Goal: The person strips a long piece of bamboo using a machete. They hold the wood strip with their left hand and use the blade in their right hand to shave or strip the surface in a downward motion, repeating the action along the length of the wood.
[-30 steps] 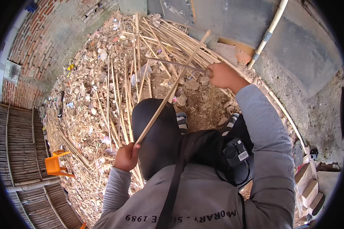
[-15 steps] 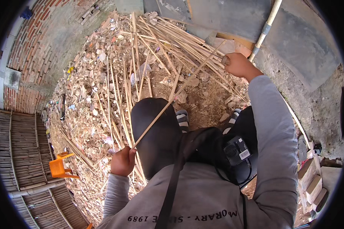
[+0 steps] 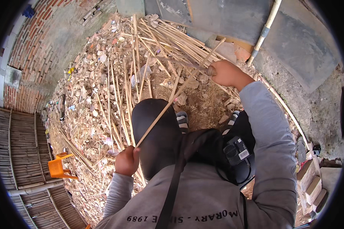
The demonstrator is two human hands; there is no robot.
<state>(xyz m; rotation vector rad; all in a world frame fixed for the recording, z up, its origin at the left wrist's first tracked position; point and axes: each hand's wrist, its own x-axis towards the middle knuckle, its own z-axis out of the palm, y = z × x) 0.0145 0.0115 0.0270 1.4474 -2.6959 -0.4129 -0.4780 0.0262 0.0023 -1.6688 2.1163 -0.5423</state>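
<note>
My left hand (image 3: 127, 161) is closed around the near end of a long, thin bamboo strip (image 3: 160, 115). This strip slants up and to the right across my dark-clad knee, its far end free in the air. In my closed right hand (image 3: 229, 73) is the handle of a long-bladed knife (image 3: 179, 62). Its dark, blurred blade points left and crosses the strip near the far end; whether they touch I cannot tell. Beyond the knife, a heap of cut bamboo strips (image 3: 176, 35) lies on the ground.
More loose strips (image 3: 111, 87) lie on the rubble-strewn ground at the left. An orange plastic chair (image 3: 57, 168) stands near a bamboo-slat panel (image 3: 21, 145). On the right, a pale pole (image 3: 264, 32) leans by grey sheets (image 3: 305, 49). My sandalled feet are below me.
My right hand has moved left and slightly nearer, carrying the knife across the strip; the blade shows more plainly now. My left hand has shifted slightly right, still gripping the strip.
</note>
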